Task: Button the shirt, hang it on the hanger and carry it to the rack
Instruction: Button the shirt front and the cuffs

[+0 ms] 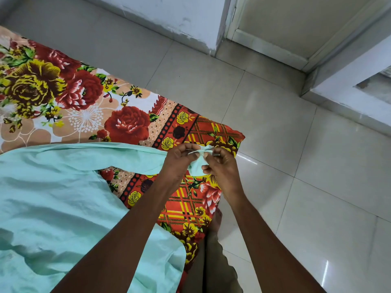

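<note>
The mint-green shirt [63,197] lies spread over the floral bedsheet [84,98], filling the view from about 7 to 9 o'clock, with one sleeve [118,155] stretched out toward the centre. The sleeve's cuff [196,163] is lifted just off the sheet, slightly right of centre, and both hands meet on it. The left hand [179,159] pinches the cuff's edge with curled fingers from the 9 o'clock side; the right hand [222,166] pinches the other flap between thumb and fingertips from 3 o'clock. This looks like fastening the cuff button, though the button itself is too small to make out.

What could go wrong: the thin fabric is bunched between the fingertips, so the button may slip past the hole or the flaps may misalign, and pulling on the cuff could drag the spread shirt into creases or toward the bed's edge at 5 o'clock.

Beyond the bed, pale floor tiles [296,166] run to a white wall [179,22] and door frame [275,49] at 12 to 2 o'clock. No hanger or rack is in view. No brand, label or writing can be read anywhere
</note>
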